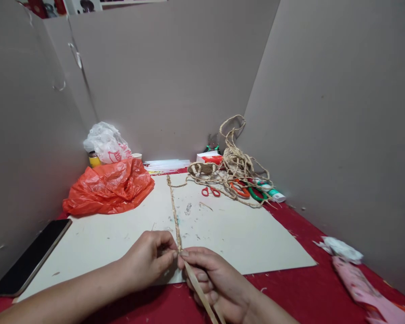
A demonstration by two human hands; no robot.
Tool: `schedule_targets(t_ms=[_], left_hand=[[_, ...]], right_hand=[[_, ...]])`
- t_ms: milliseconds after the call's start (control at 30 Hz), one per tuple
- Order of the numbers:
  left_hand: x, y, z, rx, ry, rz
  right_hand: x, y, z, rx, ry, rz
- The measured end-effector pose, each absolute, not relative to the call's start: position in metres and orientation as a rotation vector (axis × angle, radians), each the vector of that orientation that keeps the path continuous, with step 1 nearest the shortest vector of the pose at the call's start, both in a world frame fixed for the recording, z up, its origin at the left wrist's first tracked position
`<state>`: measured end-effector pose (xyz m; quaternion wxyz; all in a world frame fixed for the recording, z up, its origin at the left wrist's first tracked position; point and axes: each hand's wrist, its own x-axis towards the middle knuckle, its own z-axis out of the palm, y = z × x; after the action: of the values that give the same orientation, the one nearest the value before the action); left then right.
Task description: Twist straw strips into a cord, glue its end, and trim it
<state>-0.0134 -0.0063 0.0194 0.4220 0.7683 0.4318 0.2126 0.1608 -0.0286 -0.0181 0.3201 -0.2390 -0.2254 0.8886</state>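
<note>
A thin braided straw cord (174,211) runs from the far part of the white board (256,238) down to my fingertips. My left hand (151,256) pinches the near end of the braid from the left, fingers closed. My right hand (216,279) is closed on the same spot from the right, thumb on top. Flat pale strands (199,290) pass from the braid's end over my right fingers and out at the bottom edge. Both hands' fingertips nearly touch.
An orange plastic bag (111,186) and a dark phone (32,256) lie left. Tangled rope (238,164), red-handled scissors (211,192) and a tube (276,195) are at the back right. A pink packet (361,285) lies at right. Grey panels surround the table.
</note>
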Motion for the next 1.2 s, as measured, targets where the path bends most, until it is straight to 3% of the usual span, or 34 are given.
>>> schedule_targets(t_ms=[200,433,567,767,1000,1200], left_hand=[[-0.016,-0.01,0.011,2.151,1.138,0.63],[-0.014,-0.004,0.002,1.251,0.914,0.656],[-0.015,0.001,0.001,1.067,0.849,0.623],[-0.016,0.004,-0.001,1.059,0.893,0.57],[-0.008,0.0,0.001,1.153,1.09,0.581],[-0.004,-0.003,-0.004,1.248,1.146,0.597]], right_hand=[[0.159,-0.028,-0.017,-0.644,-0.63,2.327],[0.156,-0.033,-0.011,-0.803,-0.789,2.194],[0.155,-0.034,-0.012,-0.934,-0.931,2.079],[0.153,-0.035,-0.013,-1.153,-1.387,1.665],[0.154,-0.043,-0.021,-1.449,-1.914,0.936],[0.161,-0.053,-0.003,-1.626,-1.942,0.905]])
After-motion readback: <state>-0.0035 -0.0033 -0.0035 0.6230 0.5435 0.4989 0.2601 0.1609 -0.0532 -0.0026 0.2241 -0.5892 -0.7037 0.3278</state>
